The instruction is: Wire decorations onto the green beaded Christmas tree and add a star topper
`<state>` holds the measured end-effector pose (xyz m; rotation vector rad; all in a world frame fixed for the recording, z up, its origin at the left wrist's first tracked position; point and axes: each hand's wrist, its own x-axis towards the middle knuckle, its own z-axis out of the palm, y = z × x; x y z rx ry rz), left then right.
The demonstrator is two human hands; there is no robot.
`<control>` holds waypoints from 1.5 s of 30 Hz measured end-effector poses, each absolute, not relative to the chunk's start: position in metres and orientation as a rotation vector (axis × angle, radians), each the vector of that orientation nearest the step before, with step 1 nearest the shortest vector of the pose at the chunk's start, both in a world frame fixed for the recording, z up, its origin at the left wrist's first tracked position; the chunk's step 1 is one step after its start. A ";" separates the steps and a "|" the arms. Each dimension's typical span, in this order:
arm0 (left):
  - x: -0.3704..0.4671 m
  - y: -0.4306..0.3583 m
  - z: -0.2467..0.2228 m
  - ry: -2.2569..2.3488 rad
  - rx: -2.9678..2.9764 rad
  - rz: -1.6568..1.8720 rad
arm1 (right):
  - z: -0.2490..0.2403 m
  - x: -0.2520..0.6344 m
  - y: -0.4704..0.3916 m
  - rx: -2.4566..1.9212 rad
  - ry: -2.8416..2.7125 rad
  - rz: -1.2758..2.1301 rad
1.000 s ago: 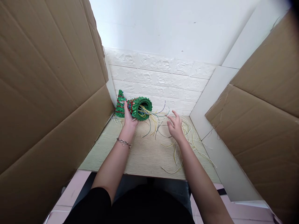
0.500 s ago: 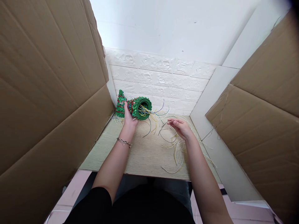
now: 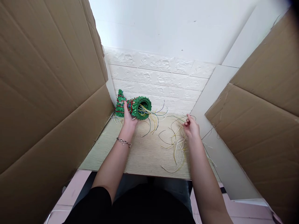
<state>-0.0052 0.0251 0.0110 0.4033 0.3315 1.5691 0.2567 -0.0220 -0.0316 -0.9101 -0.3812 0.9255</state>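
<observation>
Here's the left hand (image 3: 130,119), wrapped firmly around a green decorated holder (image 3: 135,109), thumb over the top, a bracelet (image 3: 123,142) at the wrist. The holder lies on its side at the back of the table (image 3: 149,155), its round mouth facing right, and a spray of yellow, white and dark wires (image 3: 152,114) spills out of it. Just left stands a green tree shape (image 3: 120,109) with red strands; whether the two are joined, I can't tell.

Over on the right, the right hand (image 3: 191,127) has its fingertips pinched together, apparently on a thin dark wire (image 3: 192,116), though it's a very fine line to call. Beneath and beside that hand sprawls a loose tangle of wires (image 3: 179,143), white and yellow mostly, well apart from the holder.

So the step in hand looks like wire handling, holder steadied by one hand, a single strand managed by the other. The next move, I'd judge, calls for a steady left grip and a light right pinch, keeping that strand clear of the tangle.
</observation>
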 end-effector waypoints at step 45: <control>-0.009 0.029 0.009 0.344 0.390 1.564 | -0.049 0.169 -0.039 -1.180 -1.608 1.234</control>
